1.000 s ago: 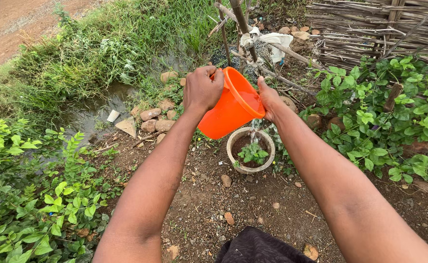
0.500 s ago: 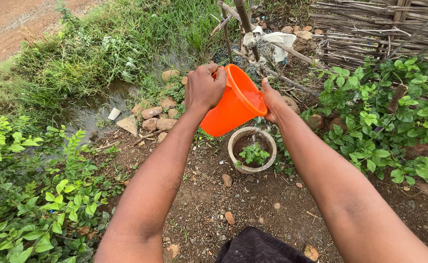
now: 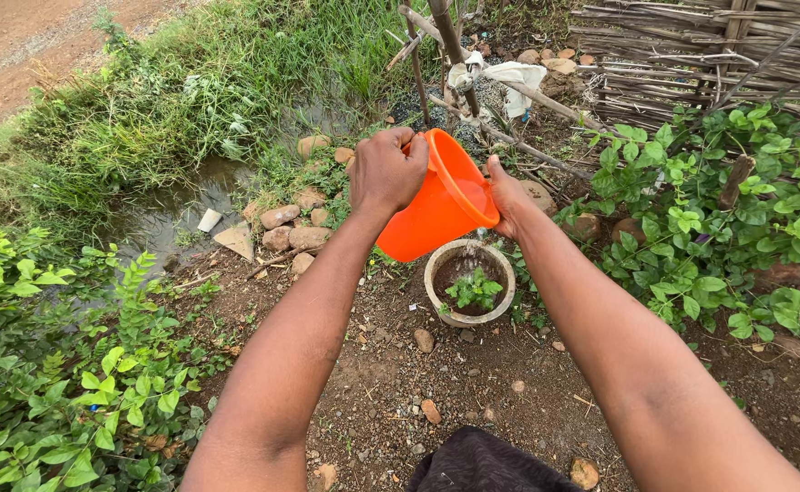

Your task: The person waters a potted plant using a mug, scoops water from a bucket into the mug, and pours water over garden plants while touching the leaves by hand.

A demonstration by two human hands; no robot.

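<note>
No packages, labels, signs or screens anywhere in view.

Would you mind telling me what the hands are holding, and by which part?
Both hands hold the tilted orange bucket by its rim: the left hand on the near-left edge, the right hand on the right edge.

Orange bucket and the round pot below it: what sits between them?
In the head view, only a thin stream of water falls between the tilted orange bucket, held by both hands, and the round pot with its small green plant.
</note>
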